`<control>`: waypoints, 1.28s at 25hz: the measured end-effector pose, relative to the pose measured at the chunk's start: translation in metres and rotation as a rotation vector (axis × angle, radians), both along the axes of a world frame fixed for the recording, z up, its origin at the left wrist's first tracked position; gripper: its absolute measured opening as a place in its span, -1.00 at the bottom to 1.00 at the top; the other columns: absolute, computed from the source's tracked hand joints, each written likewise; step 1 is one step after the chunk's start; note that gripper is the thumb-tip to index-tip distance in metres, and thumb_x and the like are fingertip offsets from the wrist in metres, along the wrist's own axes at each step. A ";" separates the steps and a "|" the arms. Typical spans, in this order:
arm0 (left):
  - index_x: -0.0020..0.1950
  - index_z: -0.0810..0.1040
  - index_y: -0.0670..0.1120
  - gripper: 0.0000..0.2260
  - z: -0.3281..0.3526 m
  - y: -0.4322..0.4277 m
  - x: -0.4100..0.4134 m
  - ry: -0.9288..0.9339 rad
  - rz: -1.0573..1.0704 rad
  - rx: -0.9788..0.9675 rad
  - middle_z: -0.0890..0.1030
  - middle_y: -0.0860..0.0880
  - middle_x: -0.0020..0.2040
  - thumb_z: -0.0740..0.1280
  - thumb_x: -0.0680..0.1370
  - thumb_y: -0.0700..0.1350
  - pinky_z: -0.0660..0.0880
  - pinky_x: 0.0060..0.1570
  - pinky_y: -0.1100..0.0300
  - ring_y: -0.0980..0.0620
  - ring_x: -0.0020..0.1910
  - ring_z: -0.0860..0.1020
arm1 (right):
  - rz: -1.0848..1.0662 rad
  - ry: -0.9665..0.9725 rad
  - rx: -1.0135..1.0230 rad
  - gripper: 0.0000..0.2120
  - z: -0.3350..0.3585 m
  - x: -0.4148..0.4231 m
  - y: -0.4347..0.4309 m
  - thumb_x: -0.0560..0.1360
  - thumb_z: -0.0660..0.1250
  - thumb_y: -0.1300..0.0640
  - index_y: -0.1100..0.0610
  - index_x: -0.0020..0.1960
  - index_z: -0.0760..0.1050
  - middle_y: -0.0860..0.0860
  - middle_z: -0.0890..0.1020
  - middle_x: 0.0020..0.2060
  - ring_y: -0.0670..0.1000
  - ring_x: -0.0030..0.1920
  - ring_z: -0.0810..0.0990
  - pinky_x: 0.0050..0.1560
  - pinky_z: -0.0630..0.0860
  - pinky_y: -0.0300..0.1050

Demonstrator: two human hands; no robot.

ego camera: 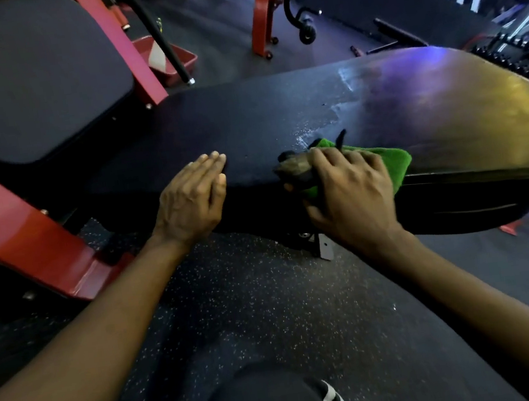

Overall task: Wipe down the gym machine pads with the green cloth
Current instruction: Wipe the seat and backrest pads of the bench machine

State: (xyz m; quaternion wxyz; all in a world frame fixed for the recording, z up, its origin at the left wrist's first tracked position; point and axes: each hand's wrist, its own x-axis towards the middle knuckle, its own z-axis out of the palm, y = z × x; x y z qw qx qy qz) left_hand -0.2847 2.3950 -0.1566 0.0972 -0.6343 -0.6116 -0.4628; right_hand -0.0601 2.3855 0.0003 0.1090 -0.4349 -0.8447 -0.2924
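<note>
At surface's (278, 105) near edge, R hand (351, 186) is gripping green cloth (391, 161) w/ a dark bunched item, pressing down. L hand (193, 199) is resting flat, open. Cloth's soft, light; prob. best bunched under palm.

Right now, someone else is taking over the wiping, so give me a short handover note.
Left hand: open, flat on the bench pad, bracing.
Right hand: pressing the green cloth on the pad's near edge, with a dark object under the thumb; I cannot tell what it is.
Done: the pad looks wet and streaked ahead of the cloth and shiny to its right.
Left: the matte stretch by the left hand and the upright back pad look dry.
</note>
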 end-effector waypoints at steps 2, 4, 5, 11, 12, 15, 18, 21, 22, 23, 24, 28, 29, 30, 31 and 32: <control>0.45 0.47 -0.21 -0.52 0.000 0.000 -0.002 0.020 -0.017 -0.011 0.51 -0.17 0.42 -0.03 0.71 0.01 0.37 0.45 -0.05 -0.10 0.44 0.45 | -0.008 -0.018 -0.043 -0.57 -0.018 -0.037 0.006 0.44 0.27 -0.22 0.04 0.16 0.49 0.05 0.64 0.04 0.17 0.00 0.60 0.04 0.42 0.05; 0.34 0.54 -0.27 -0.57 -0.002 0.000 -0.005 0.029 -0.033 0.008 0.54 -0.23 0.37 0.04 0.67 -0.07 0.41 0.41 -0.10 -0.17 0.39 0.49 | -0.004 -0.049 -0.108 -0.55 -0.034 -0.071 0.010 0.40 0.32 -0.20 0.04 0.17 0.48 0.04 0.63 0.05 0.16 0.03 0.60 0.04 0.42 0.04; 0.27 0.57 -0.30 -0.60 -0.003 -0.001 -0.008 0.019 -0.031 0.018 0.56 -0.26 0.34 0.09 0.63 -0.11 0.44 0.37 -0.11 -0.21 0.36 0.52 | 0.009 -0.052 -0.136 -0.56 -0.040 -0.083 0.011 0.41 0.33 -0.20 0.04 0.17 0.47 0.04 0.63 0.05 0.16 0.04 0.61 0.05 0.42 0.04; 0.47 0.44 -0.23 -0.54 -0.003 0.000 -0.010 0.010 -0.026 -0.025 0.46 -0.18 0.46 -0.01 0.69 -0.07 0.30 0.49 0.04 -0.08 0.47 0.41 | 0.080 -0.087 -0.217 -0.56 0.004 -0.031 0.003 0.48 0.25 -0.22 -0.01 0.26 0.42 -0.02 0.60 0.18 0.13 0.17 0.59 0.16 0.40 0.04; 0.48 0.43 -0.22 -0.53 -0.003 0.000 -0.013 0.009 -0.019 -0.044 0.45 -0.18 0.47 -0.02 0.69 -0.05 0.29 0.50 0.04 -0.07 0.48 0.40 | 0.034 -0.077 -0.235 -0.56 0.019 -0.013 0.002 0.50 0.25 -0.22 0.00 0.26 0.42 0.00 0.60 0.19 0.15 0.17 0.60 0.18 0.41 0.06; 0.49 0.41 -0.22 -0.50 -0.008 -0.006 -0.028 -0.026 0.028 -0.120 0.43 -0.19 0.48 -0.03 0.69 0.01 0.25 0.52 0.03 -0.08 0.49 0.38 | -0.041 -0.004 -0.217 -0.53 0.040 0.014 -0.001 0.52 0.16 -0.31 0.03 0.19 0.44 0.04 0.63 0.13 0.19 0.11 0.61 0.17 0.42 0.12; 0.50 0.40 -0.22 -0.47 -0.011 -0.009 -0.035 -0.020 0.031 -0.162 0.43 -0.19 0.48 -0.05 0.68 0.04 0.25 0.52 0.03 -0.08 0.50 0.37 | -0.049 -0.072 -0.145 -0.51 0.020 -0.008 0.004 0.48 0.10 -0.30 0.07 0.15 0.44 0.08 0.64 0.08 0.21 0.05 0.62 0.09 0.45 0.09; 0.50 0.40 -0.23 -0.47 -0.009 -0.009 -0.032 -0.031 0.024 -0.178 0.44 -0.19 0.47 -0.06 0.68 0.03 0.24 0.53 0.04 -0.09 0.50 0.37 | -0.062 -0.081 -0.182 -0.55 -0.002 -0.044 0.012 0.51 0.17 -0.27 0.07 0.14 0.43 0.10 0.63 0.08 0.21 0.05 0.62 0.04 0.45 0.06; 0.50 0.40 -0.23 -0.46 -0.009 -0.009 -0.032 -0.031 0.021 -0.181 0.44 -0.20 0.47 -0.06 0.68 0.03 0.24 0.52 0.03 -0.09 0.49 0.38 | -0.059 -0.080 -0.184 -0.55 -0.009 -0.057 0.014 0.51 0.19 -0.28 0.07 0.14 0.43 0.10 0.63 0.09 0.21 0.06 0.61 0.04 0.45 0.05; 0.49 0.40 -0.24 -0.46 -0.008 -0.010 -0.032 -0.027 0.021 -0.183 0.44 -0.21 0.47 -0.06 0.67 0.03 0.25 0.52 0.01 -0.11 0.49 0.38 | -0.047 -0.077 -0.189 -0.55 -0.016 -0.072 0.015 0.51 0.20 -0.28 0.07 0.16 0.43 0.11 0.62 0.10 0.21 0.08 0.61 0.06 0.44 0.04; 0.49 0.41 -0.25 -0.46 -0.008 -0.010 -0.032 -0.022 0.023 -0.180 0.45 -0.22 0.46 -0.06 0.67 0.02 0.26 0.51 0.00 -0.12 0.48 0.40 | -0.027 -0.075 -0.199 -0.54 -0.024 -0.085 0.015 0.51 0.21 -0.28 0.08 0.18 0.42 0.11 0.62 0.11 0.20 0.10 0.61 0.08 0.44 0.04; 0.43 0.45 -0.30 -0.49 -0.007 -0.011 -0.031 -0.041 0.035 -0.192 0.48 -0.26 0.42 -0.03 0.66 -0.03 0.25 0.50 0.02 -0.16 0.45 0.43 | 0.065 -0.041 -0.282 -0.51 -0.037 -0.109 0.015 0.52 0.19 -0.29 0.07 0.24 0.43 0.08 0.61 0.16 0.17 0.16 0.59 0.15 0.41 0.03; 0.44 0.44 -0.29 -0.50 -0.007 -0.011 -0.031 -0.047 0.031 -0.195 0.47 -0.25 0.43 -0.01 0.67 -0.03 0.24 0.51 0.02 -0.15 0.46 0.42 | 0.086 -0.044 -0.293 -0.51 -0.031 -0.102 0.014 0.52 0.20 -0.29 0.06 0.24 0.43 0.06 0.61 0.18 0.17 0.17 0.60 0.14 0.41 0.03; 0.47 0.42 -0.27 -0.50 -0.008 -0.011 -0.032 -0.048 0.024 -0.196 0.46 -0.23 0.44 -0.02 0.68 -0.01 0.24 0.52 0.02 -0.13 0.47 0.40 | 0.108 -0.061 -0.302 -0.52 -0.023 -0.092 0.013 0.52 0.21 -0.30 0.04 0.25 0.42 0.04 0.60 0.19 0.16 0.17 0.60 0.14 0.41 0.03; 0.49 0.41 -0.24 -0.49 -0.008 -0.011 -0.033 -0.049 0.016 -0.202 0.45 -0.21 0.46 -0.03 0.68 0.01 0.24 0.52 0.02 -0.11 0.49 0.39 | 0.123 -0.085 -0.318 -0.52 -0.012 -0.078 0.012 0.52 0.22 -0.31 0.03 0.24 0.42 0.02 0.60 0.20 0.16 0.16 0.60 0.13 0.41 0.03; 0.50 0.40 -0.23 -0.47 -0.009 -0.010 -0.035 -0.051 0.010 -0.208 0.44 -0.19 0.47 -0.05 0.68 0.04 0.23 0.53 0.03 -0.09 0.50 0.37 | 0.122 -0.108 -0.341 -0.52 0.001 -0.064 0.010 0.52 0.24 -0.31 0.02 0.23 0.42 0.02 0.60 0.20 0.17 0.16 0.60 0.11 0.42 0.04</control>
